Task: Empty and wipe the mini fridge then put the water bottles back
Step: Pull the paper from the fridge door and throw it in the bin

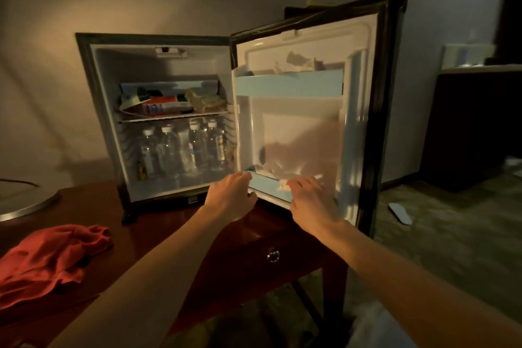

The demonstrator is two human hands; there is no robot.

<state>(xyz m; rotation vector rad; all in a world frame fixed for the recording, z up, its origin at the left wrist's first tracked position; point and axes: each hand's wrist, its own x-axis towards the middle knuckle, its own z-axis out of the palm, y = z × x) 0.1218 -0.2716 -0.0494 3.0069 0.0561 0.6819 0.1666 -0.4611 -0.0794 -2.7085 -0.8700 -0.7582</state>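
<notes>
Clear water bottles (pixel 183 150) stand upright on the mini fridge (pixel 158 121) floor, up and left of both hands, the left hand (pixel 231 195) nearer with fingers loosely curled and empty, the right hand (pixel 310 200) spread empty at the door shelf (pixel 271 186).

Round tray (pixel 25 206), floor slipper (pixel 399 213)

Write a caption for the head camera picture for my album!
Two hands reach the open fridge door's bottom shelf; water bottles inside.
</notes>
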